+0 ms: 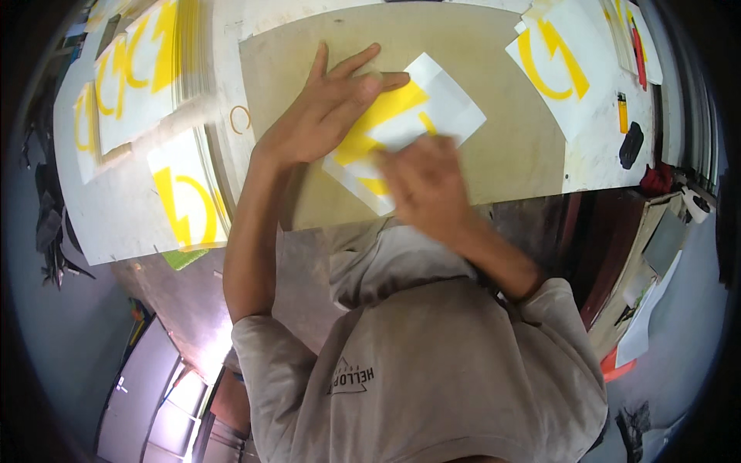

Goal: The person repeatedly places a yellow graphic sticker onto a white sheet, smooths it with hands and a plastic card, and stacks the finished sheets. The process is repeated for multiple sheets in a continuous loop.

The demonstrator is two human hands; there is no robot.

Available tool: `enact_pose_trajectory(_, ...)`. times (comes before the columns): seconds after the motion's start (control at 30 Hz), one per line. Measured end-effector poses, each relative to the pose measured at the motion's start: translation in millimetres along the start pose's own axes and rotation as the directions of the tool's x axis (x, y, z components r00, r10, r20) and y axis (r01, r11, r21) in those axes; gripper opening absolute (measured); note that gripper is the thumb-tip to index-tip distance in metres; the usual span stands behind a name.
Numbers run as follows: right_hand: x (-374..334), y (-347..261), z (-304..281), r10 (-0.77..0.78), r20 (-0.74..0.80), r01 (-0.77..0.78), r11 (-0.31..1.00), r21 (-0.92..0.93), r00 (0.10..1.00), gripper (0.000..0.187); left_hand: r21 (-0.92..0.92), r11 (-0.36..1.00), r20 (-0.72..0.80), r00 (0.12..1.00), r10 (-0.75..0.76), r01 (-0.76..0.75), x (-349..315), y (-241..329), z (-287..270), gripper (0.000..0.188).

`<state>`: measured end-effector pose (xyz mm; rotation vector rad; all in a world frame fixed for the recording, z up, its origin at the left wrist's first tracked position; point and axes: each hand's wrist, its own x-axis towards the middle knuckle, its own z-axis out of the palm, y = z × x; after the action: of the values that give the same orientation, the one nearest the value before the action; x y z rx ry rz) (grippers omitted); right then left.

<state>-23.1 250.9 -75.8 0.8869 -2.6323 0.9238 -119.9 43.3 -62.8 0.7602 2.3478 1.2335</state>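
A white sheet with a bold yellow shape [455,100] lies at a slant on the beige board [509,162] in front of me. My left hand [328,116] rests over its upper left part, fingers spread and one fingertip on its upper edge. My right hand [424,181] is blurred by motion over the sheet's lower right part, its fingers curled in. Whatever it may hold is hidden under the fingers. A short yellow strip shows just beyond the knuckles; whether it is print or a separate thing I cannot tell.
Stacks of white sheets with yellow marks [158,85] fill the table's left side, with another pile [189,193] nearer me. More such sheets [552,65] lie at the right, beside a red pen [639,58], a yellow lighter [622,113] and a black object [631,145].
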Motion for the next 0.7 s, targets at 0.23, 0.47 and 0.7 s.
enact_pose_trajectory(0.23,-63.1,-9.2,-37.3,0.004,0.080,-0.020,0.979,0.202,0.997,0.033,0.326,0.943,0.024,0.997,0.069,-0.073,-10.0,7.6,8.4,0.056)
enact_pose_trajectory(0.47,-89.7,7.7,-69.7,-0.083,0.158,0.058,0.986,0.155,0.984,0.034,0.583,0.795,-0.266,0.964,-0.007,0.167,-56.5,43.5,55.2,0.072)
enact_pose_trajectory(0.7,-71.1,11.8,-71.4,-0.181,0.163,0.179,0.984,0.024,0.970,0.031,0.438,0.887,-0.322,0.947,-0.002,0.150,-63.4,43.6,78.8,0.061)
